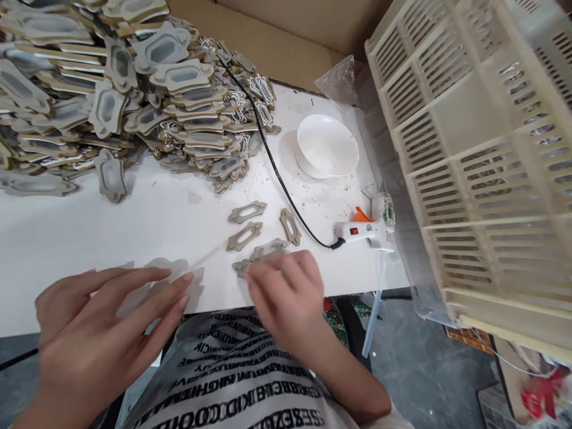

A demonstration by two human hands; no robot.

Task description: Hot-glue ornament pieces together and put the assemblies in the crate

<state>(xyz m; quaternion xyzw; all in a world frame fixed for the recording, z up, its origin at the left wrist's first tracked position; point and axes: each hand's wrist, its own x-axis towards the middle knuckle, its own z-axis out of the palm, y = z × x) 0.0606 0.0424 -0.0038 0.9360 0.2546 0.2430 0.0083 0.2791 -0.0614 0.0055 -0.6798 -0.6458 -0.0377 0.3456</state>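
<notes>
The white bowl (328, 146) looks empty. The cream crate (482, 149) lies tipped on its side. The right hand (286, 295) rests on a small wooden frame piece (243, 266) at the table's (111, 232) near edge; its long side runs left to right. I cannot tell if the fingers pinch it. The left hand (98, 333) is open, fingers flat.

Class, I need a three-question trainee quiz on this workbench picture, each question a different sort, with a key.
1. True or false: the glue gun lies on the table to the right of the loose frame pieces.
2. Which hand rests on the loose frame pieces? A. left hand B. right hand
3. Fill in: the white bowl holds ____.

Key:
1. True; its black cord runs up toward the big pile of frames.
2. B; the left hand lies flat near the table's front edge.
3. Nothing visible.
</notes>
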